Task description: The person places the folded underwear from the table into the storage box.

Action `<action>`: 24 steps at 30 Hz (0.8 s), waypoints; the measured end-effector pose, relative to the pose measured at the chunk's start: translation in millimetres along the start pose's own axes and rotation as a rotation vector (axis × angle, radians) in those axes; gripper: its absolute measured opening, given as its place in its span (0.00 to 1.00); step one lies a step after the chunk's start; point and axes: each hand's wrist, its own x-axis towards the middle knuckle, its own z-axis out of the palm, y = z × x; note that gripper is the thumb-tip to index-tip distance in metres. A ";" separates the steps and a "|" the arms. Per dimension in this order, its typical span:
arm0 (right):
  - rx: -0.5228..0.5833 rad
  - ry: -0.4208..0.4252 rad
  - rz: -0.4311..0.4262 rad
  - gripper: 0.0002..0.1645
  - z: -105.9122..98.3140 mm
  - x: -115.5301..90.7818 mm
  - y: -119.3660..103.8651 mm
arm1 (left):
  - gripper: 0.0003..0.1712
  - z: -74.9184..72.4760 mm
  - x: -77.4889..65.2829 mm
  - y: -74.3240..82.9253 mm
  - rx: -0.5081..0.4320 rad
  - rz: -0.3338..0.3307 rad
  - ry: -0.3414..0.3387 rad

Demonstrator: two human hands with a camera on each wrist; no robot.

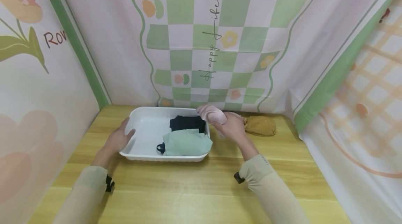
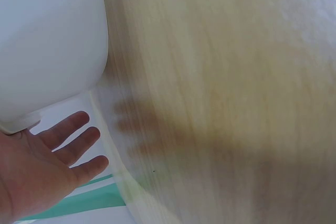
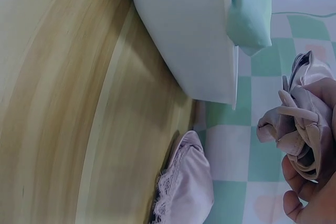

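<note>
Pink satin bundle (image 1: 211, 114), gripped in curled fingers of the right hand (image 1: 233, 127) by the white rectangular tray (image 1: 147, 126), best kept compact; left hand (image 1: 117, 140), fingers fairly straight, apparently touching its left rim.

Yellowish wood on this counter (image 1: 176, 189), streaky grain running across it, and a white tray (image 1: 142, 136) sits flat toward the far edge! Over to the tray's right, a pink lace-edged cloth (image 3: 190, 184) lies down on the wood, and farther right rests a mustard bundle (image 1: 261, 126), softly creased.
</note>
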 end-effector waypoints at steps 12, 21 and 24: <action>0.022 -0.083 -0.005 0.23 8.5 10.8 -17.3 | 0.44 -1.1 -1.6 2.3 0.006 0.008 0.008; 0.014 -0.102 -0.068 0.22 18.8 19.6 -33.3 | 0.44 0.0 -1.8 0.2 0.017 0.008 0.008; 0.000 -0.101 -0.046 0.22 20.9 22.3 -37.1 | 0.44 0.2 -1.2 1.0 0.020 0.012 0.011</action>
